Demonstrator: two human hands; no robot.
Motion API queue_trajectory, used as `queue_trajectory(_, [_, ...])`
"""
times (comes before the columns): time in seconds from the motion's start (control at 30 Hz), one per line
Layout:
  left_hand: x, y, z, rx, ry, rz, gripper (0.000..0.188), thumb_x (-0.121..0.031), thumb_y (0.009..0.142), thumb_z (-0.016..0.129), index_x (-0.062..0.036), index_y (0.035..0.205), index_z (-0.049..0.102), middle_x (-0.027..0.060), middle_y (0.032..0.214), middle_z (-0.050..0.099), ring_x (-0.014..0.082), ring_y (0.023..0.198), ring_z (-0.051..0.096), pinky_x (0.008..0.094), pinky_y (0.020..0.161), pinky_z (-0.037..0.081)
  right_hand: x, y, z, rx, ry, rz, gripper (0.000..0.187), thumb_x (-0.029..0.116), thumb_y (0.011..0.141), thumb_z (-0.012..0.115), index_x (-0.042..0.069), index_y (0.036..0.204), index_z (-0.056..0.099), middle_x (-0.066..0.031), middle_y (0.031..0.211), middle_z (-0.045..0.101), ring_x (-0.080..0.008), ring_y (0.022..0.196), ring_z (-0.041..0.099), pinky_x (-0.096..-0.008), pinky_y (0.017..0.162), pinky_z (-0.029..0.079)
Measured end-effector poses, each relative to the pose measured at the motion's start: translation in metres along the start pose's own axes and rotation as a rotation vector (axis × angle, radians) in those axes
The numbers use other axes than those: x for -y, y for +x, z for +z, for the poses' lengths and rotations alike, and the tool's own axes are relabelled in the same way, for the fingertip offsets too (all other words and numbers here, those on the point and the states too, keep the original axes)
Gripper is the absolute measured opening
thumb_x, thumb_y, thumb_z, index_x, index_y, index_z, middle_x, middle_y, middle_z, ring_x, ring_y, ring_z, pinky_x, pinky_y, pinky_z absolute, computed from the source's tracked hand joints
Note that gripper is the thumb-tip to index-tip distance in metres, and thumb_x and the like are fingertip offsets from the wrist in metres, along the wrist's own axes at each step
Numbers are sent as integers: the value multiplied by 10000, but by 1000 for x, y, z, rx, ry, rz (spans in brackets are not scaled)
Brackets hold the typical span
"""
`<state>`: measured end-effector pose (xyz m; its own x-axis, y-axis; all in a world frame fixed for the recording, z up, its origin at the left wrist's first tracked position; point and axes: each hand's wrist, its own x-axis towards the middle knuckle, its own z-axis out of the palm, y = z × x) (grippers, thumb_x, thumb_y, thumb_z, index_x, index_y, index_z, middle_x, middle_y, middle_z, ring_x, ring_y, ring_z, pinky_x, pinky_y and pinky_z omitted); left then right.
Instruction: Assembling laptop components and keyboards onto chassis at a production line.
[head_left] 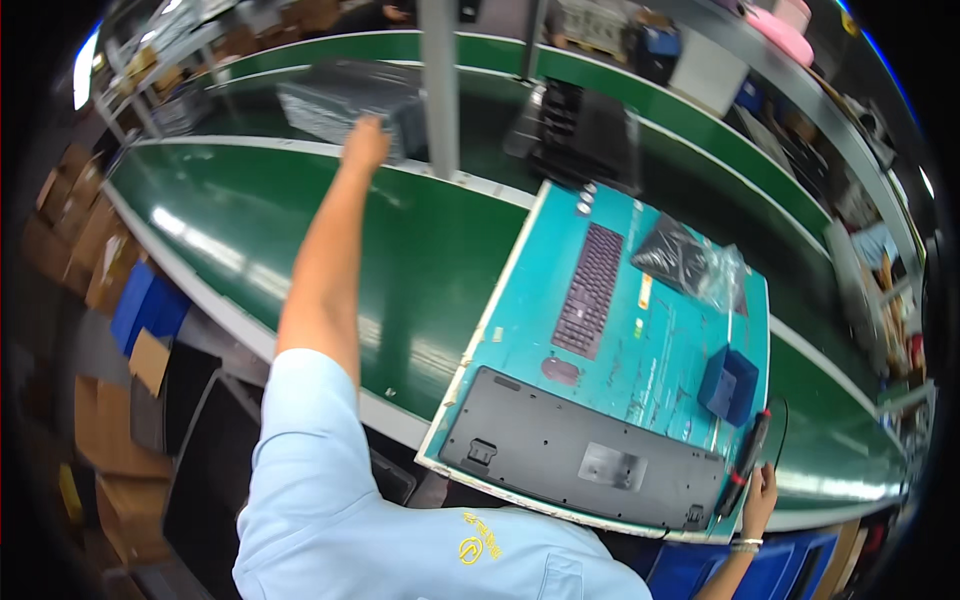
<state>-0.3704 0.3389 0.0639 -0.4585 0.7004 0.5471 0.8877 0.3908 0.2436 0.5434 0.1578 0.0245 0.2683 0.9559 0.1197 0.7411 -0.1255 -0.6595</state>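
My left arm stretches far forward, and my left hand (367, 146) is closed on the near edge of a dark stack wrapped in clear plastic (402, 118). Its fingertips are partly hidden. At the lower right, my right hand (760, 497) is closed around a black electric screwdriver with red parts (747, 462), which stands tilted by the end of a keyboard. That black keyboard (545, 442) lies underside up along the near edge of the teal work board (500, 335). Its screw holes, feet and a pale label show.
A blue bin (729, 385) and a clear bag with dark contents (690, 262) sit on the board's right side. Beyond it, black plastic-covered items (585, 130) rest on the far belt. A grey post (439, 90) rises beside the wrapped stack. Cardboard boxes (120, 430) stand left.
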Motion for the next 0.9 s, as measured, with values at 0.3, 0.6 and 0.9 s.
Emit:
queue_trajectory(0.3, [-37,63,31,262,179,-72,371,-245,928,536,-70,1255,521,153,1411,464,405,1103,591,504,905,493,67,-91,-27,-4,11,290,340,273,956,566,-37,1062,658,-112,845,664,-174,714,608,-266,649,487])
queue_trajectory(0.6, [11,91,19,180,28,-143,312,-336,912,516,-106,1076,648,111,1073,678,354,1003,633,458,831,500,79,-112,8,186,-41,353,341,280,956,557,-43,947,666,-59,667,581,-126,544,516,-248,522,433])
queue_trajectory(0.9, [-32,85,-18,-104,-62,-171,349,-386,903,495,-130,1062,671,96,1067,687,374,984,634,476,801,497,61,-108,9,227,-66,309,375,310,953,565,-56,937,645,-59,654,570,-123,492,512,-232,465,430])
